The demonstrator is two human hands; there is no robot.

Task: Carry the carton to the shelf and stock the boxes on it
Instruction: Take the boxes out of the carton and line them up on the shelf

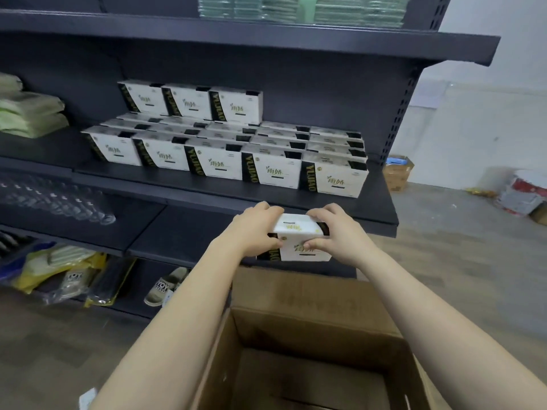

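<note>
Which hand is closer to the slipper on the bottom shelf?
Left. The left hand grips the white box up and right of the slipper; the right hand grips the box's far side, farther off.

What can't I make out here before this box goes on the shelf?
Head view, brown cardboard carton: bottom edge cuts its floor; remaining boxes unknown.
Head view, held white black-striped box: left hand and right hand cover its ends.
Head view, stocked white boxes on dark metal shelf: front row hides rear rows; count unclear.
</note>
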